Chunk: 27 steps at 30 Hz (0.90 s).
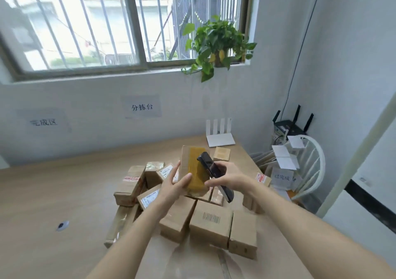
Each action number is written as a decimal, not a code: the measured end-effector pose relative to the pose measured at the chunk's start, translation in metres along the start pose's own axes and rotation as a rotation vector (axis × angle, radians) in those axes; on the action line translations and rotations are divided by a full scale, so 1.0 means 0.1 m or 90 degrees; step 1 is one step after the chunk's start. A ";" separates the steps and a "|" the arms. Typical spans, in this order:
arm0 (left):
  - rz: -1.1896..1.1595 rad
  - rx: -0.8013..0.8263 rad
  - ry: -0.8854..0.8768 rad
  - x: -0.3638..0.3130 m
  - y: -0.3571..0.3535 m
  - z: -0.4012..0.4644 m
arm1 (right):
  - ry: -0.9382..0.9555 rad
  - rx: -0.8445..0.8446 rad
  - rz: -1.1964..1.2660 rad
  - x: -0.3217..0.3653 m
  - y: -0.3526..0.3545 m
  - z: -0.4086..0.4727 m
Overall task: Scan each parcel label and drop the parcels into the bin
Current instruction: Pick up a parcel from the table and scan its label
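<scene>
Two bare forearms reach forward from the bottom edge over a wooden table [53,193]. Left hand [171,185] holds a small cardboard parcel [194,169] upright above the pile, thumb on its front and fingers behind; a wide band of yellow-brown tape runs down the face turned to the camera, and no label shows on that face. Right hand [227,177] is closed around a dark handheld scanner [214,175], whose top end lies against the taped face of the parcel.

Under both hands, a pile of cardboard parcels [192,210] covers the near right part of the table. One box [211,222] in front carries a printed barcode; others have white shipping labels, too blurred to read. Another small box [221,153] sits alone toward the far right corner, just before a white router [220,138].

On the wall, one paper sign [142,107] reads "分拣台" and a second sign [44,122] to the left reads "完成区". Beside the right edge of the table stands a white chair [315,167] with papers; one paper [282,178] seems to read "已完成". A potted plant [216,45] stands on the window sill.
</scene>
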<state>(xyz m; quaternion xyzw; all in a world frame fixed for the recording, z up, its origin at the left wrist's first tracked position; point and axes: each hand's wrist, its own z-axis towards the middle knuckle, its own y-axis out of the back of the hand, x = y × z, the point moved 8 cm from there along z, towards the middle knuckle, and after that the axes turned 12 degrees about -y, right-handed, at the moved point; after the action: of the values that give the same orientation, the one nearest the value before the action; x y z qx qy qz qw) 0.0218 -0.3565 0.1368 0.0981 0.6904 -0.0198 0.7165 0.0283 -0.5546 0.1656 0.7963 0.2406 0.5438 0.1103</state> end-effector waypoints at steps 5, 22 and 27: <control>-0.045 -0.066 -0.028 -0.49 0.17 0.08 | 0.050 0.000 0.022 0.46 0.21 -0.23; -0.117 -0.151 -0.051 -0.94 0.44 0.04 | 0.130 -0.049 0.038 0.89 0.36 -0.24; -0.060 -0.171 -0.069 -0.98 0.53 -0.03 | 0.145 -0.057 0.023 0.88 0.34 -0.24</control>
<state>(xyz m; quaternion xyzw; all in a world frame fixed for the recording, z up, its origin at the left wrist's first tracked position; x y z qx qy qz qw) 0.0229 -0.3147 0.2398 -0.0326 0.6507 0.0341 0.7579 0.0407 -0.5418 0.2613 0.7282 0.2125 0.6426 0.1078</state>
